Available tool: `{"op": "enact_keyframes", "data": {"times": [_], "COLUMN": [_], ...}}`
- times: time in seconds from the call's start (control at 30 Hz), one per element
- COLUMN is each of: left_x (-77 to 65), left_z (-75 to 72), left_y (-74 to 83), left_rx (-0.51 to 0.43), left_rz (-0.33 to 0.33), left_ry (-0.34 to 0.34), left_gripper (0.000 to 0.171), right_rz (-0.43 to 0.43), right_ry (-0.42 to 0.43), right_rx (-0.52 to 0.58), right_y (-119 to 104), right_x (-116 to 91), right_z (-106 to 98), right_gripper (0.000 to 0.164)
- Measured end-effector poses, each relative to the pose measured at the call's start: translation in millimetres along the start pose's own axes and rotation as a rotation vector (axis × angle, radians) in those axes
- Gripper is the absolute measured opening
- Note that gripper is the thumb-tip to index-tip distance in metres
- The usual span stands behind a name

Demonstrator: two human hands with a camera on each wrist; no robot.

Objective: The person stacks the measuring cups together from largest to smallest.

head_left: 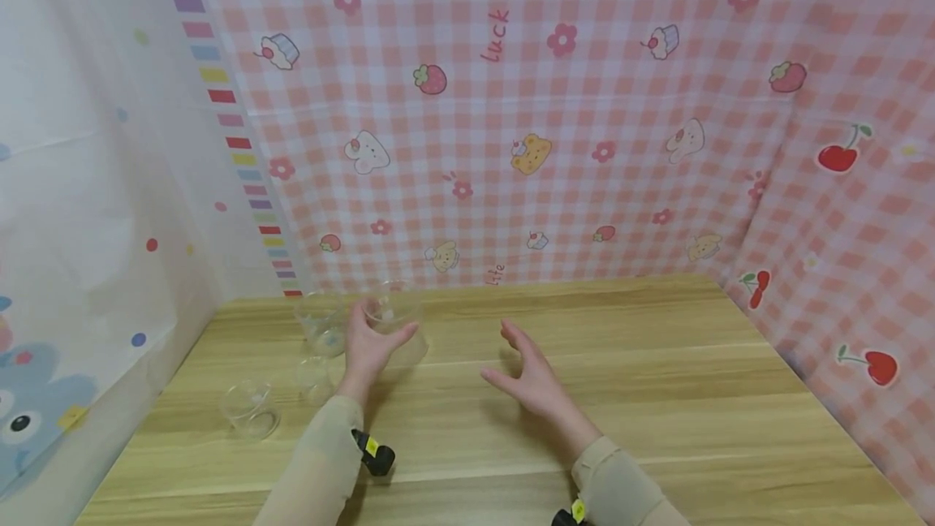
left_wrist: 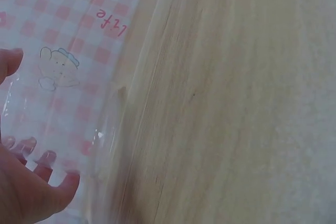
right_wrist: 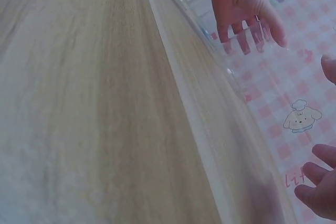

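At the back left of the table, my left hand (head_left: 368, 347) grips a large clear cup (head_left: 397, 311) from its left side, thumb across the near face. The cup stands upright, wide rim up. In the right wrist view, the left hand's fingers (right_wrist: 244, 39) show through its see-through wall. To its right, my right hand (head_left: 536, 380) hovers above the table, palm facing the cup, thumb and fingers spread with nothing between them. Just left of my left hand stand another clear cup (head_left: 316, 327) and a smaller clear cup (head_left: 312, 380), partly behind the wrist.
A short clear cup (head_left: 252, 412) sits nearer the left edge of the wooden table (head_left: 657, 404). A pink checked cloth (head_left: 475, 120) hangs along the back and right side, and a white printed sheet (head_left: 95, 185) on the left.
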State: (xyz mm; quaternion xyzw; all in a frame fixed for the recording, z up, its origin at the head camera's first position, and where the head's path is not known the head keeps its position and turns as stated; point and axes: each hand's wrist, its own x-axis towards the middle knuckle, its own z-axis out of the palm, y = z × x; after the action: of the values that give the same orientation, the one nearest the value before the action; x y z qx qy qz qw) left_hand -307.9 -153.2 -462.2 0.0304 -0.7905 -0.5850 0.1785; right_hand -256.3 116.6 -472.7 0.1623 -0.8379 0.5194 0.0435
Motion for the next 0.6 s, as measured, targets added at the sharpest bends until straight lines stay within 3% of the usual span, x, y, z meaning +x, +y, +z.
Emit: {"op": "enact_keyframes", "data": {"times": [0.4, 0.6], "left_x": [-9.9, -17.4], "left_z": [-7.2, -9.4], "left_y": [6.5, 12.7], "left_rx": [0.004, -0.018], "left_rz": [-0.023, 0.015], "left_ry": [-0.150, -0.237], "left_gripper": [0.084, 0.082], "right_rz": [-0.055, -0.062], "right_ry": [-0.036, -0.057], "right_rx": [0.098, 0.145], "right_y": [-6, -10], "right_x": [1, 2], "right_z": [0, 1], "right_gripper": [0.086, 0.089]}}
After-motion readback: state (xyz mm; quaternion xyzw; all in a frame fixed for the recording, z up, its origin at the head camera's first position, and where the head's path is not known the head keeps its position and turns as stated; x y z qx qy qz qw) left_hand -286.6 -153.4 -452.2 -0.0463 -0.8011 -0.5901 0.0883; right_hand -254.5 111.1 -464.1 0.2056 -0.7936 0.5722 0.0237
